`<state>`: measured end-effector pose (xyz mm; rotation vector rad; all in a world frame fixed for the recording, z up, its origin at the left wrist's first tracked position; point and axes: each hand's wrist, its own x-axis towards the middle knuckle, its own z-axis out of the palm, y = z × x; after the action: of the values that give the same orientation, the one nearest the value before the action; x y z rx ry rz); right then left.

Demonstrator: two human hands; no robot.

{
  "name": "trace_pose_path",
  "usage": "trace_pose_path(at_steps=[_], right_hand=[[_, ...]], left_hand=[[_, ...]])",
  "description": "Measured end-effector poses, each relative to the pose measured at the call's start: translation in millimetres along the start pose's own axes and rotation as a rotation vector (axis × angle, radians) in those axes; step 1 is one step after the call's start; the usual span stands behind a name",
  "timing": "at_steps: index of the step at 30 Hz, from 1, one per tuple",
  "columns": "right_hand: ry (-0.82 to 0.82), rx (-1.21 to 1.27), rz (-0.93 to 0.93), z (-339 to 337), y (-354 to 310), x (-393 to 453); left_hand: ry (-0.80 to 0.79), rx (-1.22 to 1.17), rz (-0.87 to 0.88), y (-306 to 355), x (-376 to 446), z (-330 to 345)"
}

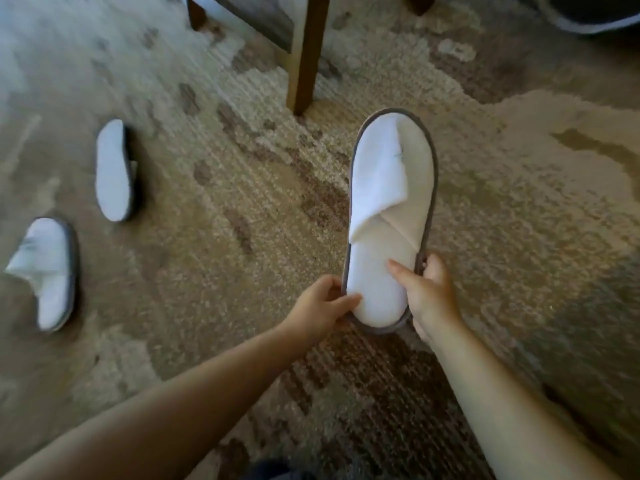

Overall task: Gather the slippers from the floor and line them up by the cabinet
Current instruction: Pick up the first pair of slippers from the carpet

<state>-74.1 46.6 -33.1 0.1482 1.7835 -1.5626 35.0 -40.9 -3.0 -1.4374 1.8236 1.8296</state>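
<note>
slipper [389, 216] | held lengthwise, toe pointed away | heel gripped by left hand [320, 306] and right hand [427, 296]

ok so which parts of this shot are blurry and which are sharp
Head view: the held slipper and both hands, left and right, are fairly sharp; the two floor slippers and the carpet at left are smeared; the edges bend from the wide lens.

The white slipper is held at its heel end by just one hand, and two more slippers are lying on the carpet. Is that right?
Not quite. The head view shows both hands on the white slipper: the left hand and the right hand each grip its heel end. The rest is right: two more slippers, one and another, lie on the carpet.
</note>
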Motion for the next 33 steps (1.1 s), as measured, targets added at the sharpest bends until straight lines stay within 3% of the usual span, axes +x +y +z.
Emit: trace_pose_path(at_steps=[6,11,16,24,30,33], right_hand=[[-0.29,-0.224,0.001,82.5,-26.2,-27.7],[-0.447,-0.362,-0.079,153.6,-30.4,-46.2],[-0.385,-0.419,-0.132,240.6,-13.2,-39.5],[-0.159,-0.456,-0.152,344.8,5.8,-30.3],[-0.054,-0.438,-0.165,394.3,9.0,-13.1],[-0.008,-0.447,-0.141,400.9,9.9,-7.7]], left_hand=[[0.223,0.239,-0.208,3.8,-45.7,-114.9],[0.435,0.186,-0.191,-12.3,-52.8,-213.5],[0.61,0.057,-0.137,-62.7,-19.2,-303.2],[0.679,-0.111,-0.101,-103.6,53.5,-415.8],[0.632,-0.272,-0.08,-84.8,125.0,-449.9],[0.686,-0.341,-0.127,-77.2,147.5,-449.8]])
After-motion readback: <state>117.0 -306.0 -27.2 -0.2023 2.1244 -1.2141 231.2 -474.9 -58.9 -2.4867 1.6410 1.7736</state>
